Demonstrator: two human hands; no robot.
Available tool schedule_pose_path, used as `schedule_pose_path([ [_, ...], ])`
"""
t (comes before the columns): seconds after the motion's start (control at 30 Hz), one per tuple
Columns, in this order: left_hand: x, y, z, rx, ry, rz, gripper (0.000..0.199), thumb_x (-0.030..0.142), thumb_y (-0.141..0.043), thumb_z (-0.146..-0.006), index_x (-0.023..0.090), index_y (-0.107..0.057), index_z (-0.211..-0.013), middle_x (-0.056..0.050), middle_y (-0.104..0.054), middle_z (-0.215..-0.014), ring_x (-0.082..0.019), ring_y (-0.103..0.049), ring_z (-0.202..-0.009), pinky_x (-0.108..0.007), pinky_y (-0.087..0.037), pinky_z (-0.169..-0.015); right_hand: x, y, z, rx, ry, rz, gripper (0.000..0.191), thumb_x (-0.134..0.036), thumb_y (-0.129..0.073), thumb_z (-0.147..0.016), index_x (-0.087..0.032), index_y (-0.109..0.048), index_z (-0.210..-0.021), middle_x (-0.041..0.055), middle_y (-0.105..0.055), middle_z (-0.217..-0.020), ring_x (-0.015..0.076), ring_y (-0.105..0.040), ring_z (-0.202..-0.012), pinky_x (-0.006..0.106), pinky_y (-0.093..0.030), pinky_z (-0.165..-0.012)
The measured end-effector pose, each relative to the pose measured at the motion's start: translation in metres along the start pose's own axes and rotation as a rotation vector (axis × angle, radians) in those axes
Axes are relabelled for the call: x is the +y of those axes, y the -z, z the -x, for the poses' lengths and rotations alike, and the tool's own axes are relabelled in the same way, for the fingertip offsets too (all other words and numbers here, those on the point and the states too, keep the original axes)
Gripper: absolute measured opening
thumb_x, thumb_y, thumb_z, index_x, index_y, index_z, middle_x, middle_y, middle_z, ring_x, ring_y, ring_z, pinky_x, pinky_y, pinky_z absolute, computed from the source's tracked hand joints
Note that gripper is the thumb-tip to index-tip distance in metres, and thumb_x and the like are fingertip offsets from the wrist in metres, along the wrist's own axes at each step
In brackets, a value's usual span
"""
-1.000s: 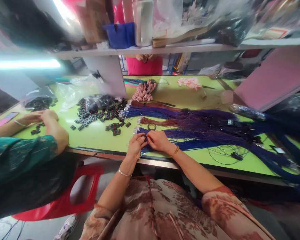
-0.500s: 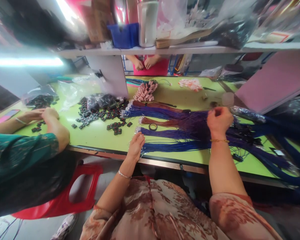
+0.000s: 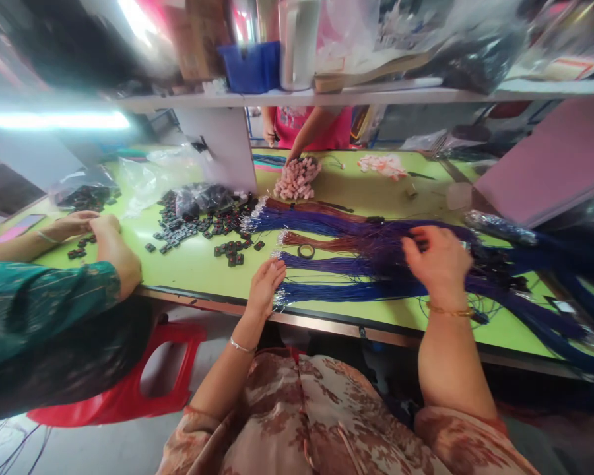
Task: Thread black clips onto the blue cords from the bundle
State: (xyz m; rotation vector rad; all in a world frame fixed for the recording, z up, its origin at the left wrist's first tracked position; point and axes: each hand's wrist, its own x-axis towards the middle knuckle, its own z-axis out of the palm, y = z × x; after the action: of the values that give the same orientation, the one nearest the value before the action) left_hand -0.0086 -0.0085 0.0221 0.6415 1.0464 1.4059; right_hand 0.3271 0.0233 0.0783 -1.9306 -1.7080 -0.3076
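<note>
Bundles of thin blue wires (image 3: 327,291) and brown wires (image 3: 321,243) lie across the green table, their silvery tips to the left. My left hand (image 3: 266,285) is at the tips of the lowest blue bundle, its fingers close together; what it holds, if anything, is too small to name. Over the right part of the wires is my right hand (image 3: 438,257), its fingers curled, with their tips partly hidden. A black ring of tape (image 3: 306,251) rests on the wires between my hands. Small black parts (image 3: 231,251) lie left of the wire tips.
At the left, a person's hands (image 3: 96,227) are over the table (image 3: 188,270). Across it, another person's hand reaches to a pile of pink connectors (image 3: 297,178). A shelf (image 3: 356,97) with a blue bin (image 3: 251,67) spans above. A pink panel (image 3: 549,165) stands at right.
My right hand has turned and its fingers have loosened a little. My left hand has barely moved. The person opposite has reached down to the pink connectors.
</note>
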Motion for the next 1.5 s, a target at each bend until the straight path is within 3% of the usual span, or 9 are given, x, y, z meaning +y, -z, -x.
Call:
schedule_pose_path([
  [0.13,0.007,0.020,-0.014,0.063,-0.193,-0.131,0.037,0.038,-0.067,-0.078,0.016,-0.060,-0.106,-0.013,-0.067,-0.108,-0.021,-0.065,-0.102,-0.042,-0.045,-0.100,-0.080,-0.010,0.026,-0.422,0.495,-0.265,0.025,-0.031,-0.046,-0.089,-0.022,-0.069,-0.091,0.0067,-0.066,-0.094,0.0182,-0.059,-0.087,0.028,-0.042,-0.075],
  [0.33,0.024,0.074,-0.032,0.276,-0.464,-0.618,0.030,0.028,-0.057,-0.081,0.015,-0.060,-0.108,-0.012,-0.067,-0.106,-0.020,-0.064,-0.101,-0.039,-0.047,-0.095,-0.128,-0.052,0.041,-0.652,0.600,0.004,0.023,-0.024,-0.046,-0.088,-0.019,-0.068,-0.092,0.0089,-0.065,-0.095,0.0209,-0.059,-0.089,0.028,-0.037,-0.071],
  [0.53,0.038,0.106,-0.042,0.430,-0.471,-1.275,0.029,0.021,-0.050,-0.081,0.015,-0.062,-0.107,-0.013,-0.065,-0.102,-0.024,-0.062,-0.095,-0.040,-0.046,-0.090,-0.131,-0.057,0.041,-0.694,0.643,-0.073,0.019,-0.022,-0.044,-0.088,-0.015,-0.061,-0.091,0.0092,-0.066,-0.090,0.0175,-0.058,-0.078,0.026,-0.034,-0.069],
  [0.8,0.046,0.097,-0.055,0.350,-0.383,-1.485,0.011,0.022,-0.051,-0.081,0.019,-0.061,-0.083,-0.010,-0.061,-0.092,-0.022,-0.060,-0.081,-0.034,-0.044,-0.079,-0.165,-0.059,0.042,-0.665,0.582,-0.625,0.013,-0.020,-0.048,-0.084,-0.016,-0.061,-0.083,0.0005,-0.063,-0.072,0.0111,-0.050,-0.062,0.022,-0.032,-0.060],
  [0.9,0.052,0.096,-0.054,0.314,-0.319,-1.520,0.007,0.022,-0.052,-0.080,0.019,-0.058,-0.083,-0.008,-0.062,-0.085,-0.023,-0.059,-0.083,-0.034,-0.043,-0.078,-0.179,-0.061,0.040,-0.618,0.581,-0.508,0.013,-0.015,-0.048,-0.081,-0.015,-0.061,-0.082,0.0037,-0.064,-0.077,0.0129,-0.051,-0.067,0.023,-0.031,-0.062],
  [1.03,0.057,0.099,-0.047,0.305,-0.260,-1.486,0.025,0.020,-0.054,-0.079,0.019,-0.054,-0.103,-0.009,-0.062,-0.091,-0.025,-0.059,-0.087,-0.036,-0.043,-0.079,-0.190,-0.065,0.037,-0.592,0.560,-0.432,0.014,-0.015,-0.048,-0.081,-0.015,-0.061,-0.083,0.0057,-0.065,-0.080,0.0144,-0.052,-0.070,0.024,-0.030,-0.064],
  [1.2,0.052,0.099,-0.040,0.371,-0.362,-1.460,0.036,0.016,-0.048,-0.082,0.016,-0.050,-0.118,-0.012,-0.058,-0.099,-0.024,-0.059,-0.095,-0.037,-0.044,-0.085,-0.201,-0.066,0.038,-0.613,0.606,-0.469,0.013,-0.017,-0.048,-0.081,-0.015,-0.060,-0.081,0.0041,-0.065,-0.078,0.0136,-0.052,-0.069,0.024,-0.031,-0.064],
  [1.37,0.041,0.096,-0.039,0.334,-0.377,-1.439,0.028,0.020,-0.048,-0.084,0.014,-0.056,-0.109,-0.017,-0.051,-0.116,-0.023,-0.060,-0.090,-0.038,-0.046,-0.087,-0.208,-0.063,0.040,-0.608,0.641,-0.239,0.016,-0.019,-0.047,-0.083,-0.014,-0.061,-0.088,0.0107,-0.067,-0.087,0.0191,-0.058,-0.075,0.026,-0.032,-0.063],
  [1.5,0.036,0.097,-0.036,0.287,-0.397,-1.496,0.026,0.027,-0.052,-0.083,0.015,-0.059,-0.105,-0.016,-0.055,-0.108,-0.027,-0.058,-0.096,-0.040,-0.044,-0.089,-0.206,-0.061,0.038,-0.621,0.564,-0.089,0.018,-0.022,-0.049,-0.082,-0.014,-0.062,-0.090,0.0129,-0.068,-0.084,0.0232,-0.060,-0.073,0.028,-0.031,-0.060],
])
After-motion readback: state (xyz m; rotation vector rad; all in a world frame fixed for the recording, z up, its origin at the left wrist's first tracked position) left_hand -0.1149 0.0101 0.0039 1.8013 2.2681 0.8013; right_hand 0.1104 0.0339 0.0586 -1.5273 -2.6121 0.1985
